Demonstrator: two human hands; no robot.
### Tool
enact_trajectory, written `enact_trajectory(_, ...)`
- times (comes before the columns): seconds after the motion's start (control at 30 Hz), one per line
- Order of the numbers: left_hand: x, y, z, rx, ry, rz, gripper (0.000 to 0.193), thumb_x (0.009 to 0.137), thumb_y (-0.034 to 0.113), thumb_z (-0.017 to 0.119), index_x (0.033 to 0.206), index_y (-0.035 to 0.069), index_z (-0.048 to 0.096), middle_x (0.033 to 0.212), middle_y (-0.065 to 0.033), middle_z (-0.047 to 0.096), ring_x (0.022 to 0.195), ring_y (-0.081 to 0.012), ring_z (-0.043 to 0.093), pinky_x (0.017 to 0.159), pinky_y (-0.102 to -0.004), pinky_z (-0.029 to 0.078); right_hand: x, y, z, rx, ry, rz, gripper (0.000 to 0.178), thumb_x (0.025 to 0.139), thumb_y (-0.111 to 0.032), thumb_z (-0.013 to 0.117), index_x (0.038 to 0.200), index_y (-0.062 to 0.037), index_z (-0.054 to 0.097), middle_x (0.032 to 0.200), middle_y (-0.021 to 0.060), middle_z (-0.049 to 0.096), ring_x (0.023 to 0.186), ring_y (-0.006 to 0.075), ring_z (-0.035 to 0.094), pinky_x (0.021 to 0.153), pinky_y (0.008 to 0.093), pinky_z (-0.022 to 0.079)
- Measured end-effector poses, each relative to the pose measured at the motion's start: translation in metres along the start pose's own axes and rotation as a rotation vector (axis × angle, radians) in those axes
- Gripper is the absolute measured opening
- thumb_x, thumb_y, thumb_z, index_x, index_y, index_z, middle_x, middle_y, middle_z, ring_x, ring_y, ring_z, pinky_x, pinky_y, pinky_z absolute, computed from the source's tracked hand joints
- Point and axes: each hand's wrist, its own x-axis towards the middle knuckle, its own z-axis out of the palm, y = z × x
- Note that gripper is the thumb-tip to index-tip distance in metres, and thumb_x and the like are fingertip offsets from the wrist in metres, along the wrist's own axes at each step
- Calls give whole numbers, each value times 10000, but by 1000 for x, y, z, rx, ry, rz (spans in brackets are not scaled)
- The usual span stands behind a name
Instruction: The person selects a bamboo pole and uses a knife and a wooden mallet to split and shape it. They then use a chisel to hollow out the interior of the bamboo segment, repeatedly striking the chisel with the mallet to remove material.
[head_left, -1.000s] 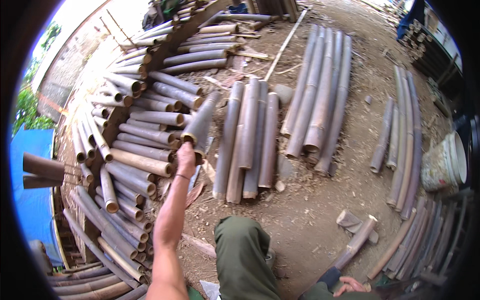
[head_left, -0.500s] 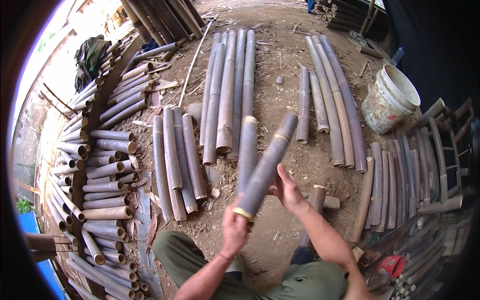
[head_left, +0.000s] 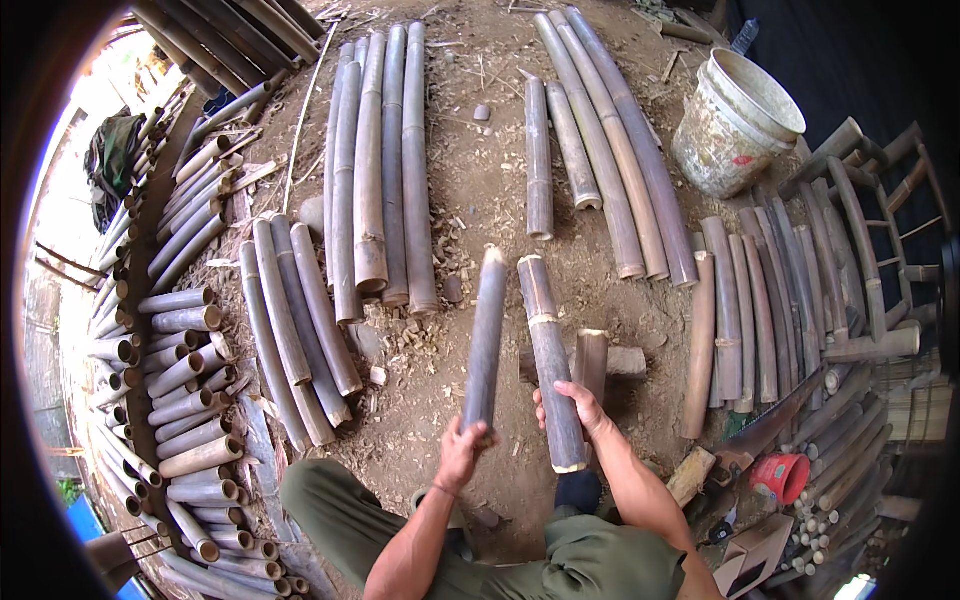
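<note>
The bamboo pieces (head_left: 549,355) are grey-brown, trousers (head_left: 345,510) olive, bucket (head_left: 715,140) mottled off-white.

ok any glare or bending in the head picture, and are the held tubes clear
In the head view, glare washes out the upper left around the dark cloth; same view, long bamboo poles look bowed, likely by the fisheye; there too, both held tubes look fairly clear.

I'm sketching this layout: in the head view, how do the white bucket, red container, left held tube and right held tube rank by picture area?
1. White bucket
2. Left held tube and right held tube: too alike to rank; nearness to the camera adds doubt
3. Red container
</note>
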Motion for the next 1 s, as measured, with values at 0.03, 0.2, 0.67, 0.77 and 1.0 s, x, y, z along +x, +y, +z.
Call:
enact_trajectory(0.03, 11, 12, -1, 192, 60, 72, 698, 818, 215, 741, 1354, -54, 384, 1196, -201, 520, 1001, -288, 616, 919, -440, 532, -5, 4, 2, 36, -26, 16, 509, 856, -376, 651, 1139, 26, 517, 946, 132, 632, 729, 218, 670, 659, 391, 595)
enact_trajectory(0.2, 9, 99, 63, 1540, -26, 845, 1007, 619, 126, 815, 1483, 55, 302, 1505, -187, 299, 1419, -409, 255, 1176, -507, 222, -50, -26, 42, -248, -39, 26, 594, 902, -392, 622, 1295, -2, 407, 968, 156, 633, 705, 219, 677, 635, 344, 578)
enact_trajectory(0.67, 45, 89, 115, 579, -351, 328, 713, 703, 201, 848, 1271, -10, 473, 1063, -150, 652, 971, -232, 649, 854, -404, 551, -236, 63, -115, -753, 1370, -590, 243, 892, -100, 660, 1112, -11, 605, 710, 35, 587, 640, 115, 565, 622, 278, 480)
enact_trajectory(0.77, 36, 91, 139, 495, -182, 639, 543, 748, 336, 826, 1123, 19, 595, 1000, -103, 680, 930, -205, 653, 864, -382, 522, -290, 128, -106, -836, 1546, -378, 277, 834, -82, 672, 1095, -9, 612, 728, 73, 615, 661, 168, 603, 656, 310, 506)
enact_trajectory(1.0, 54, 105, 159, 478, -191, 817, 499, 879, 174, 728, 1277, 21, 469, 1024, -126, 662, 914, -200, 653, 810, -341, 535, -346, 254, -108, -575, 1923, 17, 407, 823, -128, 681, 1188, -3, 550, 1072, 167, 559, 926, 284, 586, 823, 391, 486)
